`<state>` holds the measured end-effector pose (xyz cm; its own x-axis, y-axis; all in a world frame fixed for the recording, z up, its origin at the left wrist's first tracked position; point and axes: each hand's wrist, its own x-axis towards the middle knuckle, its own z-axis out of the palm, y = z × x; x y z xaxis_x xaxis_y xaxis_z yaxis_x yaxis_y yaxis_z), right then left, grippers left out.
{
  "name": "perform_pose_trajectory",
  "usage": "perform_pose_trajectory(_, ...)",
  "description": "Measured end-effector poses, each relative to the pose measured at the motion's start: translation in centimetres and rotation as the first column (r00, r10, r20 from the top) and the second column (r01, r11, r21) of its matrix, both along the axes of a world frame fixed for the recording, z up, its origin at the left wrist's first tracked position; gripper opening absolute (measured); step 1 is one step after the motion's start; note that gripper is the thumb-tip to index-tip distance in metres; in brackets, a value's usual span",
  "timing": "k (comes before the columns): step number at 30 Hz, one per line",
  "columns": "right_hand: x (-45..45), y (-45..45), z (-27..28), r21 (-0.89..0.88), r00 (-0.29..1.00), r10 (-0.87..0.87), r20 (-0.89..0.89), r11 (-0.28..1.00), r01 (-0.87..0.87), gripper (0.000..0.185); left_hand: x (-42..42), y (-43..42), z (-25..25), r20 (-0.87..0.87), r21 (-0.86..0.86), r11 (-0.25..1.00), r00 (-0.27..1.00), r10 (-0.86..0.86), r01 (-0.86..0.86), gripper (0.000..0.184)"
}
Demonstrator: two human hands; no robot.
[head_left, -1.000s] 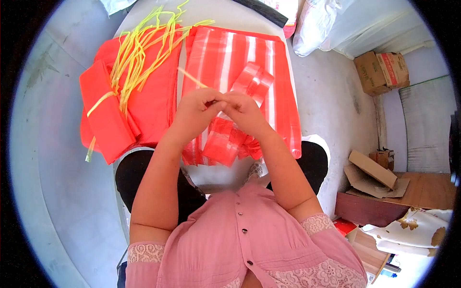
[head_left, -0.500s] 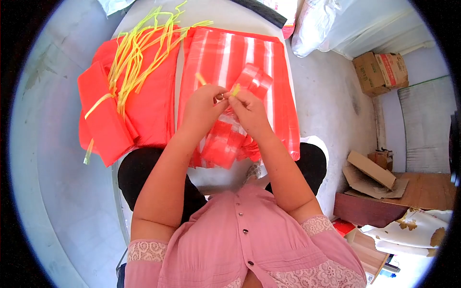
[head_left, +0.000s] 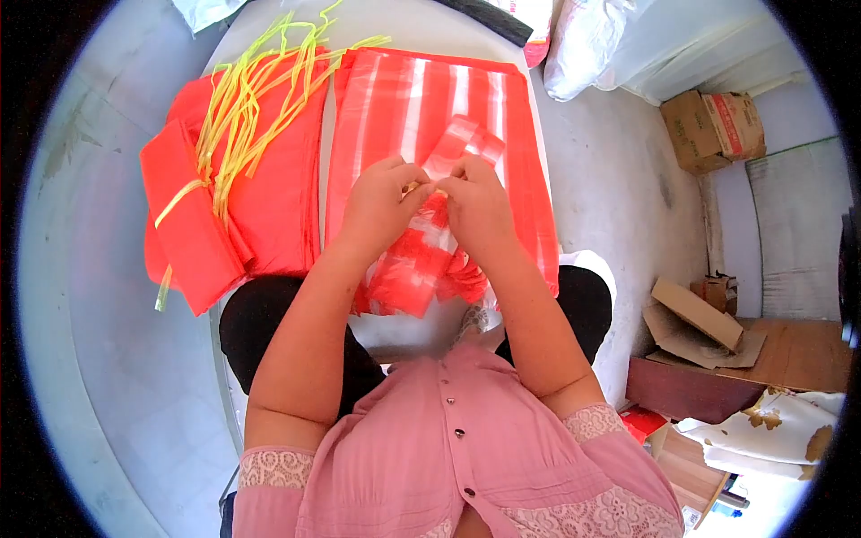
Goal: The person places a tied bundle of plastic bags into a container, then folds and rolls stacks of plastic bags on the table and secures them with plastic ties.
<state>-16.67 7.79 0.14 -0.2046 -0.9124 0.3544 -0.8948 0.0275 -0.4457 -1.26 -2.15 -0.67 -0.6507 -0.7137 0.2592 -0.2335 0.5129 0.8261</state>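
Note:
A folded bundle of red-and-white striped plastic bags (head_left: 408, 273) lies slantwise on a flat stack of the same striped bags (head_left: 525, 197). My left hand (head_left: 384, 204) and my right hand (head_left: 482, 206) meet over the bundle's middle, fingers pinched close together. Between them shows a small bit of yellow plastic strip (head_left: 439, 192); most of it is hidden by my fingers. To the left, a folded red bundle (head_left: 184, 238) bound with a yellow strip rests on a pile of plain red bags (head_left: 291, 197). Several loose yellow strips (head_left: 260, 108) are spread over that pile.
The pale table (head_left: 377, 22) runs under both piles, with a black bar (head_left: 489, 20) at its far edge. White sacks (head_left: 587, 45) stand beyond it. At the right are a cardboard box (head_left: 713, 130) and an opened carton (head_left: 691, 327).
My right hand has turned and its fingers have curled inward over the yellow strip, so its upright end no longer shows. My left hand stays at nearly the same spot.

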Motion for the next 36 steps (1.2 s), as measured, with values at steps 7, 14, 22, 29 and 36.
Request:
perform_pose_trajectory(7, 0.2, 0.0, 2.3, 0.216, 0.936, -0.012, 0.353, 0.974, -0.069, 0.017, -0.3, -0.3, -0.3, -0.085, 0.085, 0.996, 0.996, 0.022, -0.014, 0.012)
perform_pose_trajectory(14, -1.0, -0.2, -0.4, -0.022, 0.996, -0.057, 0.075, 0.998, 0.059, 0.022, 0.1, -1.2, -2.1, -0.018, -0.025, 0.988, 0.988, 0.154, -0.154, 0.015)
perform_pose_trajectory(22, -2.3, 2.8, -3.6, -0.12, 0.991, -0.1, 0.087, 0.987, 0.11, 0.016, 0.6, -0.7, -0.8, 0.395, -0.31, 0.933, 0.867, 0.304, -0.186, 0.02)
perform_pose_trajectory(29, -1.1, 0.4, -0.5, 0.01, 0.798, 0.008, 0.602, 1.0, -0.017, 0.026, 0.6, -0.8, -1.6, 0.417, -0.489, 0.868, 0.851, 0.319, -0.086, 0.018)
perform_pose_trajectory(36, -0.7, -0.9, 0.2, 0.325, 0.601, -0.216, 0.769, 0.943, -0.076, 0.033, 1.1, -1.2, -0.7, 0.332, -0.544, 0.824, 0.86, 0.387, -0.161, 0.015)
